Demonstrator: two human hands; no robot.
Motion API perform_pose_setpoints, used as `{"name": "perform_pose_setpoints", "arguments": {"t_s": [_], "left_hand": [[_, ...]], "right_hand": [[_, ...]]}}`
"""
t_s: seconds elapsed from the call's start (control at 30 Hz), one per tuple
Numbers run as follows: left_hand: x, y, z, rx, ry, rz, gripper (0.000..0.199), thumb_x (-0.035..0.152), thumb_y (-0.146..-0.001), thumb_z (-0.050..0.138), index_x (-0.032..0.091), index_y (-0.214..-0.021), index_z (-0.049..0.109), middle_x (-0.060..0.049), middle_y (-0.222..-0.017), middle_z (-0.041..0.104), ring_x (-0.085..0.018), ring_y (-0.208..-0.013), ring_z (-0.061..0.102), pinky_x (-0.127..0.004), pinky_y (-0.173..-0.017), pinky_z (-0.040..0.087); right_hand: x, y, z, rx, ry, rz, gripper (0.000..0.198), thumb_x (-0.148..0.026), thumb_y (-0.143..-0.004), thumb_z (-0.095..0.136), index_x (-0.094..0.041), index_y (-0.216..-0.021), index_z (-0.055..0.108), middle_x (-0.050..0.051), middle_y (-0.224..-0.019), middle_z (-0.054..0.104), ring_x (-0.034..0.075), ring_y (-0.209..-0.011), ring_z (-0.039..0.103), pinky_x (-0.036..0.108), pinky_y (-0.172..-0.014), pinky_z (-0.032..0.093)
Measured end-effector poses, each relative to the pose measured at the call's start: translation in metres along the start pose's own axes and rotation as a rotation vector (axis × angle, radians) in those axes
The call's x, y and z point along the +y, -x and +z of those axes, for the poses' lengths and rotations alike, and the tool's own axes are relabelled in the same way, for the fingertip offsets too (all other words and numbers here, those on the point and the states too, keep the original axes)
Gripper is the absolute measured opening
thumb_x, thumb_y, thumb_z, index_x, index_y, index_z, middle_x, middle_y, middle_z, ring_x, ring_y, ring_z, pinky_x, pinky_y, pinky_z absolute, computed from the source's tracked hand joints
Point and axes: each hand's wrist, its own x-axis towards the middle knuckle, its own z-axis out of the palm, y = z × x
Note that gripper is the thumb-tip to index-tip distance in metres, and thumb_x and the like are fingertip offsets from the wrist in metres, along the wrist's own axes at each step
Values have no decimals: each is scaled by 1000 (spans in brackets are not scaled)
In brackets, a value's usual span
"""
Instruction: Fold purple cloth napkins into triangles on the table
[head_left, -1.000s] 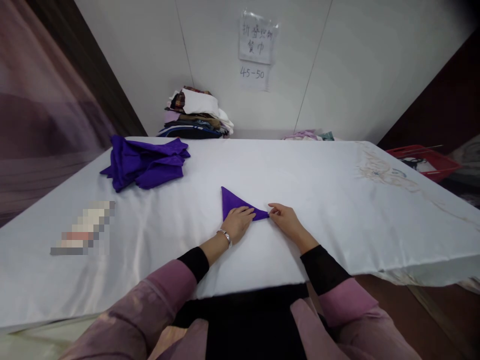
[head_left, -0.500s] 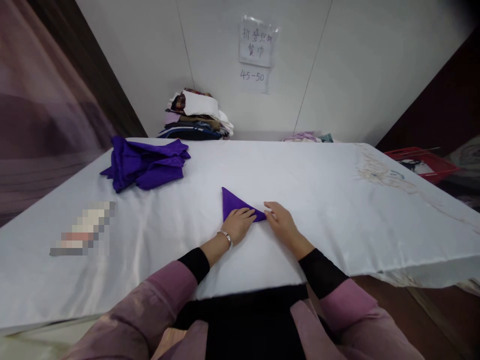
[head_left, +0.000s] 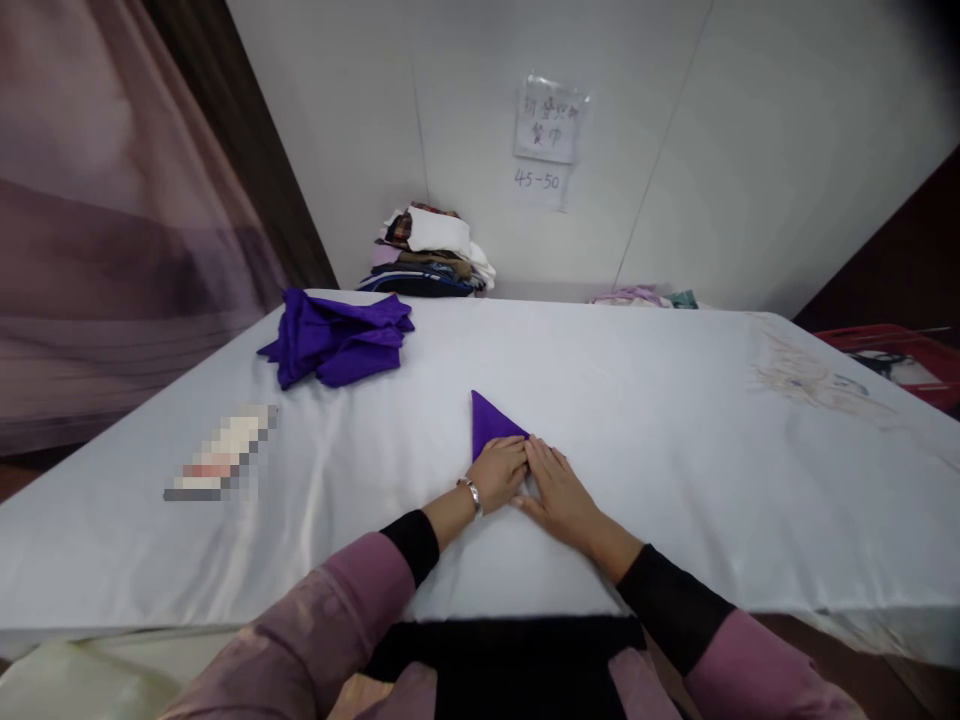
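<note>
While the left hand (head_left: 501,474) and right hand (head_left: 561,497) touch, both flat and grasping nothing, the folded cloth (head_left: 492,427) lies partly under them on the table (head_left: 660,400). Farther, beyond the right edge, a red basket (head_left: 943,392) contains white and dark things (head_left: 911,372), unclear.

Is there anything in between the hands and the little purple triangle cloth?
No, nothing that I can see. The left hand lies on the purple triangle, and the right hand meets it at the triangle's right side. The purple pile sits farther back, out of the way.
</note>
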Motion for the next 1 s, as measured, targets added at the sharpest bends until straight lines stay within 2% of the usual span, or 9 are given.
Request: {"name": "perform_pose_setpoints", "arguments": {"t_s": [0.13,0.23,0.37,0.47,0.63,0.83,1.0], "left_hand": [[-5,1,1,51,17,-29,30,18,-88,36,19,-102,63,-4,-116,62,-18,-117,47,-37,-103,34],[-15,0,-5,72,-54,-147,34,28,-89,37,18,-116,56,-6,-130,51,-21,-126,38,-41,-105,29],[-33,-7,-16,-23,-136,-296,53,45,-88,36,16,-133,38,-9,-145,29,-24,-135,19,-47,-109,16],[-46,-15,-22,-114,-144,-366,64,55,-87,29,16,-138,29,-9,-148,21,-24,-137,13,-49,-109,11],[-68,-30,-23,-124,-176,-435,68,61,-86,24,18,-138,28,-8,-149,19,-24,-137,11,-52,-109,9],[-99,-46,-27,-92,-208,-497,62,55,-87,25,18,-137,30,-9,-148,21,-23,-137,14,-53,-108,7],[-114,-57,-34,-42,-185,-545,58,53,-88,29,20,-134,35,-8,-147,25,-24,-136,17,-52,-108,10]], "right_hand": [[0,2,3,20,45,-16,77,-54,-87,38,-6,-142,16,19,-144,26,28,-135,18,49,-107,24],[-2,2,2,-6,69,-24,72,-55,-87,36,-8,-140,25,17,-144,28,28,-135,18,49,-107,24],[-3,2,0,-27,93,-10,71,-56,-87,36,-6,-138,31,17,-144,28,28,-135,19,48,-107,24],[-3,3,0,-24,100,-13,71,-56,-87,36,-7,-138,30,17,-144,26,28,-135,19,48,-106,25],[-2,4,1,-14,102,-29,70,-54,-87,37,-8,-139,28,17,-145,25,28,-135,18,48,-106,26],[-2,5,0,-8,87,-41,70,-53,-87,39,-9,-140,28,17,-145,26,29,-135,19,49,-105,27],[-1,5,1,-7,82,-43,69,-53,-87,39,-9,-139,29,17,-145,25,29,-135,19,49,-105,27]]}}
